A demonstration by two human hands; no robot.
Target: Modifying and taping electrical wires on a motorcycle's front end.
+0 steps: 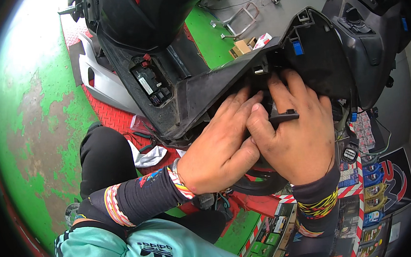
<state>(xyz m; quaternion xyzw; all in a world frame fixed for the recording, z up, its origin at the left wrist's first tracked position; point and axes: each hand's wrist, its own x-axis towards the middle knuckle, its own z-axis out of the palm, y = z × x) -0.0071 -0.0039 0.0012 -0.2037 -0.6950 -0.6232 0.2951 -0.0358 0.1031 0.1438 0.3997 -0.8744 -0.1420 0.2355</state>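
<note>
A black scooter body (203, 93) lies in front of me with a gap in its front panelling. My left hand (223, 146) reaches to the edge of this gap with its fingers stretched out. Some of its fingertips are in shadow. Close against it, my right hand (302, 132) has its fingers deep in the opening, their tips hidden. A narrow black plastic piece (285, 117) sticks out between its thumb and index finger. What the fingers touch inside cannot be made out. A black inner panel (321, 60) with a blue clip (297, 48) stands beyond the right hand.
An open compartment with a battery (147, 83) sits in the footboard. A silver-white fairing (106, 87) rests at the left on a red ramp. Pliers (145, 139) and a white cloth (148, 155) lie near my knee. A loose connector (349, 154) hangs at the right.
</note>
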